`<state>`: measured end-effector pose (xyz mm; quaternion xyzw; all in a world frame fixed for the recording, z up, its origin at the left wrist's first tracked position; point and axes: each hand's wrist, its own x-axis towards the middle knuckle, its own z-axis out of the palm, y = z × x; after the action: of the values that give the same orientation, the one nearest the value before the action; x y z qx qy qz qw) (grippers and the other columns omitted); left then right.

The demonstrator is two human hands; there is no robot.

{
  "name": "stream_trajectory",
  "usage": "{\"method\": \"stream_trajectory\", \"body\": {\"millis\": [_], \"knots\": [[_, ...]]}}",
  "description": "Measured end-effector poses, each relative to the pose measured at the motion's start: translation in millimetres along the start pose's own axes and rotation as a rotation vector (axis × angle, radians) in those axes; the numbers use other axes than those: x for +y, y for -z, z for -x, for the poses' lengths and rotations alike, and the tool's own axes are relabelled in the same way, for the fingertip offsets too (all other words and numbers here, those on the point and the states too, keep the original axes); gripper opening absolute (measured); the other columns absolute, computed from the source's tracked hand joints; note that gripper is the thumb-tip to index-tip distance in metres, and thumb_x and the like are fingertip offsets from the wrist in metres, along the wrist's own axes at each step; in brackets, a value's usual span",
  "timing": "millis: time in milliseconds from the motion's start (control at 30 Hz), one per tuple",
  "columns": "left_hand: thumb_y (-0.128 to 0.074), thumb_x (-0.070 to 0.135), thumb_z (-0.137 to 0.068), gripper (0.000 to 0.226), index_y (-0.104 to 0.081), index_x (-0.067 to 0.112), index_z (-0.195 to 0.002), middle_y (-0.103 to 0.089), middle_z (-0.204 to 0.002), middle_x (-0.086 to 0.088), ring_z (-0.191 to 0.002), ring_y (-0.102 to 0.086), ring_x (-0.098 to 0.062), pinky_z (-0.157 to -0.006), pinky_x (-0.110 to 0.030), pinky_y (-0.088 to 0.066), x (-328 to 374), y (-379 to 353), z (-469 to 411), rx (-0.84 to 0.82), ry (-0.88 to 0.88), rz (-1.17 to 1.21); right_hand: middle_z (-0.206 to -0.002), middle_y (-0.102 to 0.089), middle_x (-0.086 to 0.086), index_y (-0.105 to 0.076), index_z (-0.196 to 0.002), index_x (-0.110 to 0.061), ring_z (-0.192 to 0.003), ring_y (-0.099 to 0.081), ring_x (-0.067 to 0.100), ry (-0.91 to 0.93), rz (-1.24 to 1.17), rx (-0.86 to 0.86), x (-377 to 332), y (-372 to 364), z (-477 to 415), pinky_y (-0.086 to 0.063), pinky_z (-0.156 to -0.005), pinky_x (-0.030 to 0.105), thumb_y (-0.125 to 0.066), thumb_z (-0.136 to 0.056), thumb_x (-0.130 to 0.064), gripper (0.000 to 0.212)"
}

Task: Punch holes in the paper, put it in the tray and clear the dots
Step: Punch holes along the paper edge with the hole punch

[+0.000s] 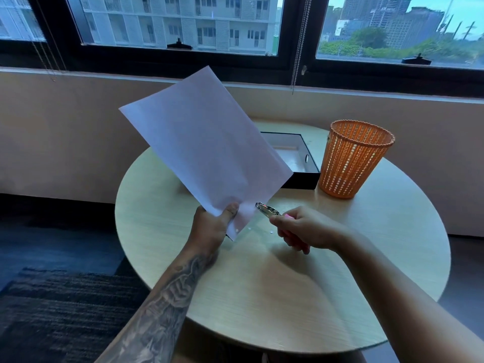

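My left hand (213,226) pinches the lower corner of a white paper sheet (204,142) and holds it up, tilted, above the round table (262,297). One punched hole shows near the sheet's bottom corner. My right hand (301,231) grips a hand punch (268,210) with pink handles; its metal jaws sit at the paper's lower right edge. Two small white paper dots (271,231) lie on the table between my hands. A black tray (301,155) with a pale inside stands behind the paper, partly hidden by it.
An orange mesh waste basket (353,158) stands at the table's back right, next to the tray. A wall and dark-framed windows run behind the table. A dark rug (52,310) lies on the floor to the left.
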<state>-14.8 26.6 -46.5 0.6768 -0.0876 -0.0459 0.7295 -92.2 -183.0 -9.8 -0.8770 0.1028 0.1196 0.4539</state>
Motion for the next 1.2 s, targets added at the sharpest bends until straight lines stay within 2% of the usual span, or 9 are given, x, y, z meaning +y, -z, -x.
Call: {"method": "stream_trajectory", "body": {"millis": [133,233,300,400,500,700,867,1133,1200], "knots": [[-0.073,0.019,-0.090,0.005,-0.072,0.023,-0.086,-0.076,-0.085,0.010,-0.078,-0.070,-0.002,-0.074,-0.025,-0.054,-5.4,-2.0,1.5,0.032,-0.025,-0.154,-0.057,-0.057,0.012,-0.057,-0.077,-0.007,-0.038,-0.051,0.021,-0.062,0.111,0.009,-4.6,-0.2,-11.6,-0.042,-0.043,0.026,-0.053,-0.100,-0.045,0.044],[-0.070,0.026,-0.091,0.018,-0.072,0.010,-0.084,-0.077,-0.084,-0.007,-0.080,-0.069,-0.015,-0.076,-0.037,-0.055,-10.3,-3.5,3.6,0.052,-0.059,-0.275,-0.063,-0.058,0.015,-0.058,-0.080,-0.007,-0.039,-0.051,0.020,-0.102,0.192,-0.023,-9.6,1.5,-18.5,-0.043,-0.041,0.025,-0.051,-0.100,-0.048,0.046],[-0.069,0.029,-0.091,0.025,-0.071,0.005,-0.084,-0.076,-0.083,-0.012,-0.079,-0.069,-0.020,-0.075,-0.042,-0.056,-13.6,-3.9,3.5,0.066,-0.069,-0.311,-0.068,-0.061,0.015,-0.060,-0.081,-0.007,-0.042,-0.053,0.021,-0.131,0.230,-0.044,-11.0,2.0,-23.6,-0.044,-0.040,0.025,-0.050,-0.099,-0.051,0.049],[-0.067,0.032,-0.092,0.031,-0.069,0.002,-0.084,-0.074,-0.082,-0.014,-0.078,-0.068,-0.023,-0.072,-0.044,-0.056,-15.2,-4.2,3.5,0.061,-0.070,-0.348,-0.070,-0.063,0.013,-0.062,-0.083,-0.007,-0.049,-0.056,0.023,-0.160,0.271,-0.065,-12.7,3.2,-28.1,-0.045,-0.041,0.026,-0.049,-0.098,-0.054,0.051],[-0.066,0.033,-0.092,0.035,-0.066,0.000,-0.083,-0.071,-0.081,-0.018,-0.078,-0.066,-0.031,-0.066,-0.039,-0.053,-15.6,-4.4,3.3,0.063,-0.058,-0.367,-0.071,-0.062,0.013,-0.062,-0.083,-0.007,-0.052,-0.057,0.025,-0.180,0.298,-0.084,-13.4,4.4,-29.8,-0.047,-0.044,0.028,-0.048,-0.099,-0.055,0.052],[-0.065,0.028,-0.093,0.028,-0.062,0.016,-0.068,-0.065,-0.065,0.006,-0.065,-0.062,-0.013,-0.056,-0.024,-0.041,-11.5,-8.3,3.8,0.089,-0.019,-0.410,-0.074,-0.064,0.013,-0.062,-0.083,-0.009,-0.055,-0.058,0.026,-0.210,0.328,-0.117,-15.0,4.8,-33.6,-0.048,-0.045,0.029,-0.046,-0.099,-0.057,0.053],[-0.064,0.029,-0.093,0.031,-0.063,0.010,-0.068,-0.066,-0.060,0.004,-0.055,-0.060,-0.008,-0.057,-0.027,-0.044,-11.2,-10.0,4.7,0.093,0.000,-0.429,-0.075,-0.065,0.014,-0.062,-0.081,-0.010,-0.062,-0.058,0.030,-0.235,0.343,-0.135,-14.5,4.5,-38.3,-0.048,-0.048,0.030,-0.046,-0.097,-0.061,0.055],[-0.063,0.029,-0.093,0.032,-0.063,0.007,-0.069,-0.068,-0.061,-0.001,-0.061,-0.064,-0.014,-0.058,-0.029,-0.047,-8.6,-11.3,6.9,0.080,-0.002,-0.462,-0.072,-0.060,0.012,-0.058,-0.081,-0.009,-0.048,-0.055,0.023,-0.284,0.327,-0.165,-18.4,4.9,-40.6,-0.040,-0.044,0.026,-0.046,-0.098,-0.058,0.053],[-0.062,0.027,-0.093,0.036,-0.059,0.008,-0.064,-0.063,-0.051,0.003,-0.051,-0.060,-0.007,-0.053,-0.027,-0.042,-7.6,-11.5,7.7,0.076,0.000,-0.466,-0.071,-0.060,0.012,-0.059,-0.083,-0.009,-0.048,-0.055,0.023,-0.294,0.334,-0.172,-19.4,4.9,-41.8,-0.039,-0.043,0.025,-0.046,-0.098,-0.059,0.054]]}}
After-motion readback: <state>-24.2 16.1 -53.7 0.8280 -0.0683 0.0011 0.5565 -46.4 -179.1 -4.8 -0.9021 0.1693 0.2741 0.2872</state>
